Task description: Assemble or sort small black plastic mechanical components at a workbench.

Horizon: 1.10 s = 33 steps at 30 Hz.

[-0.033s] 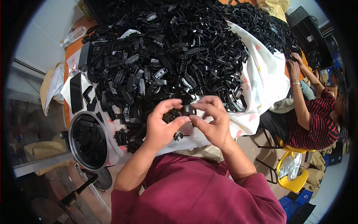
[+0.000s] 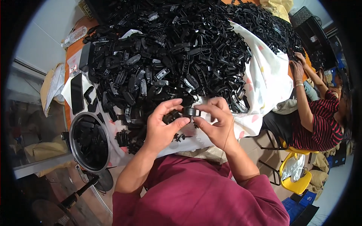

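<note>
Head view showed the left hand [image 2: 161,126] and right hand [image 2: 220,127] half-curled, fingertips and thumbs pinching a curved black piece [image 2: 191,112] at the six o'clock side of the desk [image 2: 76,49]. Black parts [image 2: 169,56] lay heaped toward twelve; a grey-rimmed bowl [image 2: 108,148] of dark pieces sat past eight o'clock, a phone [image 2: 77,94] past nine.

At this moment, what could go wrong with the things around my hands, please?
The small black part between your left hand and right hand could slip and get lost in the heap of similar pieces. The round bowl, loaded with dark pieces, appears to sit at the left edge of the table, so a bump might spill it.
</note>
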Available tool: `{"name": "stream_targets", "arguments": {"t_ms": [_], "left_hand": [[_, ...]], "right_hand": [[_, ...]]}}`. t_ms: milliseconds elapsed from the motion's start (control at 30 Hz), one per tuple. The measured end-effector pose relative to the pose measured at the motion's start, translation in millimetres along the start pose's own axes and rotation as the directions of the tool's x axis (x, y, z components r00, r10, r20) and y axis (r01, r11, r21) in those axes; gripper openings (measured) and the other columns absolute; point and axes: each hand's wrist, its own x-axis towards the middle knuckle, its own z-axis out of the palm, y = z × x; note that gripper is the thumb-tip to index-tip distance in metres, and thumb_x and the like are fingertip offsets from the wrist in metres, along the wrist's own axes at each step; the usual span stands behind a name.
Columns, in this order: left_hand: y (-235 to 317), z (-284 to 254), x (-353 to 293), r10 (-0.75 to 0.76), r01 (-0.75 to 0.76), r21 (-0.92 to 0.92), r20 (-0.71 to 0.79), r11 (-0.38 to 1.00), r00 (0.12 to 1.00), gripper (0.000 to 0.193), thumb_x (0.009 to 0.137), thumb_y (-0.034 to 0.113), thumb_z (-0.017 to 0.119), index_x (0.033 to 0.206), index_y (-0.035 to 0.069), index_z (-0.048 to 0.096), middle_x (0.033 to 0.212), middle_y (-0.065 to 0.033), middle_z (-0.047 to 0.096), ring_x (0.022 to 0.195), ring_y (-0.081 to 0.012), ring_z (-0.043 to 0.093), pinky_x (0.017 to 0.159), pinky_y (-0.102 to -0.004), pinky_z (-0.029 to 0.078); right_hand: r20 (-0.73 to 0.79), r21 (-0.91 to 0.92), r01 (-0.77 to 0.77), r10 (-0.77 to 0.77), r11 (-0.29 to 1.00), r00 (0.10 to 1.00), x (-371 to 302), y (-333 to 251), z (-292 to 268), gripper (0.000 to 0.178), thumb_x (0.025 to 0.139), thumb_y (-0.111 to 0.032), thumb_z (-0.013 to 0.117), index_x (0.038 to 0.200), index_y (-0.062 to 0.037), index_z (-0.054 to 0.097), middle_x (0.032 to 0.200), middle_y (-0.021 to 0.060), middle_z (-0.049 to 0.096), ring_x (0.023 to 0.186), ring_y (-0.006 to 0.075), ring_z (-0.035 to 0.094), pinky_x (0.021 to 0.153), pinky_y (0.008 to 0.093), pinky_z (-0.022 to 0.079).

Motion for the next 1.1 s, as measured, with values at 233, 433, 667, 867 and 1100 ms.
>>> {"name": "stream_targets", "arguments": {"t_ms": [233, 433, 667, 867, 1100], "left_hand": [[6.1, -8.4, -2.9, -0.156, 0.179, -0.187, 0.132, 0.966, 0.979, 0.029, 0.077, 0.008, 0.069, 0.104, 0.001, 0.06, 0.094, -0.0037, 0.062, 0.083, -0.0079, 0.056, 0.074, -0.0216, 0.047], [21.5, -2.4, -5.5, -0.236, 0.255, -0.242, 0.106, 0.936, 0.966, 0.03, 0.076, 0.01, 0.07, 0.103, 0.0, 0.06, 0.091, -0.0038, 0.062, 0.082, -0.0089, 0.056, 0.072, -0.0231, 0.047], [12.2, -14.4, -1.8, 0.186, -0.255, 0.296, 0.243, 0.921, 0.952, 0.028, 0.073, 0.009, 0.072, 0.098, 0.0, 0.061, 0.094, -0.0046, 0.062, 0.085, -0.0123, 0.058, 0.074, -0.0265, 0.047], [7.4, -9.2, -9.4, -0.158, 0.206, -0.251, 0.198, 0.946, 0.967, 0.026, 0.078, 0.006, 0.067, 0.102, -0.002, 0.06, 0.089, -0.0036, 0.062, 0.08, -0.01, 0.059, 0.066, -0.0233, 0.049], [-1.1, 10.0, -22.8, -0.398, 0.397, -0.349, 0.073, 0.849, 0.914, 0.029, 0.081, 0.007, 0.062, 0.108, -0.002, 0.057, 0.095, -0.0056, 0.061, 0.075, -0.0092, 0.056, 0.065, -0.0214, 0.046]], "right_hand": [[0.112, 0.715, -0.147, 0.095, 0.684, 0.989, -9.1, 4.0, -0.7, 0.023, 0.081, 0.003, 0.055, 0.104, -0.0002, 0.055, 0.104, 0.0123, 0.056, 0.077, 0.0091, 0.056, 0.057, 0.0214, 0.049], [0.104, 0.288, 0.127, -0.163, 0.949, 0.981, -6.2, -6.4, -11.9, 0.039, 0.082, 0.008, 0.052, 0.117, -0.0033, 0.041, 0.102, 0.015, 0.054, 0.081, 0.0179, 0.056, 0.063, 0.0256, 0.048], [0.106, -0.003, 0.391, -0.389, 0.92, 0.915, -3.2, -1.6, -19.5, 0.039, 0.067, 0.01, 0.062, 0.105, -0.0001, 0.059, 0.086, 0.0112, 0.058, 0.067, 0.0243, 0.051, 0.057, 0.031, 0.042], [0.035, -0.031, 0.379, -0.378, 0.925, 0.925, -9.9, -11.3, -9.4, 0.043, 0.064, 0.01, 0.063, 0.106, -0.0016, 0.059, 0.088, 0.0124, 0.059, 0.067, 0.0243, 0.051, 0.056, 0.0316, 0.042], [-0.067, 0.157, 0.071, -0.061, 0.985, 0.996, -28.9, -6.9, 18.2, 0.036, 0.075, -0.001, 0.065, 0.109, -0.0014, 0.055, 0.101, 0.0119, 0.057, 0.08, 0.0177, 0.056, 0.059, 0.0249, 0.048]]}}
